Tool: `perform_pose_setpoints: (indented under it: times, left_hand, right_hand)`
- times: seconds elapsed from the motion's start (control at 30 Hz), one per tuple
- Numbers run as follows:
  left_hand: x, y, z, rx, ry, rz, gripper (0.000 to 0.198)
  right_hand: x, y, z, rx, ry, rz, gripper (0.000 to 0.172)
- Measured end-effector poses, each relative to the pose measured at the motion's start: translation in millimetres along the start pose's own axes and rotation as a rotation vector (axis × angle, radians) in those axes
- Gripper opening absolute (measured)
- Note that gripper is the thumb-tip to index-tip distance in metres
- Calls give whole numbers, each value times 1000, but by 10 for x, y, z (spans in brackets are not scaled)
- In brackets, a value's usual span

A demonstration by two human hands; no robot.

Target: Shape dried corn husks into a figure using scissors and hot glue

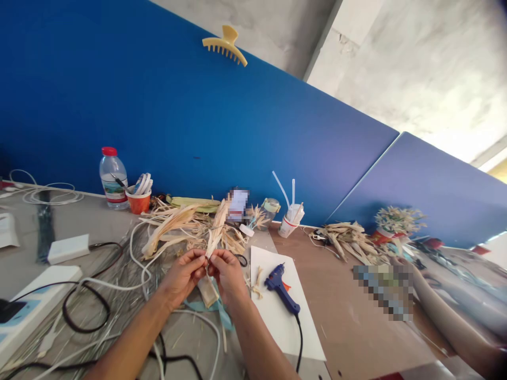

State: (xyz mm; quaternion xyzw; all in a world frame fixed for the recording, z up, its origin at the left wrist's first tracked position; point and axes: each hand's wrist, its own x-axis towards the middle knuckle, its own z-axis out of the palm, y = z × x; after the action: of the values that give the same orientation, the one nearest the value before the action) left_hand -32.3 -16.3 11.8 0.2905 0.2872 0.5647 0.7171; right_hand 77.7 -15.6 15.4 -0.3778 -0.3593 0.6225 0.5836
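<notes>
The left hand (185, 274) and right hand (228, 273) are clamped, fingertips pinched close together, on the lower end of a dried corn husk (216, 232), above the tabletop (190, 336). Loose husks (170, 227) lie behind. Right of the hands, a blue hot-glue gun (282, 287) rests on white paper (291, 332).

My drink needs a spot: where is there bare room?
Mostly the brown tabletop between the white sheet and the co-worker's arm; less on the sheet, between right forearm and glue-gun cord. Crowded: husks beyond the left hand, cables left of it.
</notes>
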Motion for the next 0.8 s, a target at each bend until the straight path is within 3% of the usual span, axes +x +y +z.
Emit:
perform_pose_setpoints:
  times: [0.27, 0.5, 0.8]
  left_hand:
    - [-16, -26, 72, 164, 41, 84, 17]
    - [17, -70, 27, 239, 65, 139, 15]
    - [-16, -86, 38, 355, 21, 189, 9]
  right_hand:
    - [-22, 70, -10, 87, -6, -26, 13]
    - [23, 128, -53, 91, -44, -45, 14]
    - [62, 159, -64, 132, -44, -42, 16]
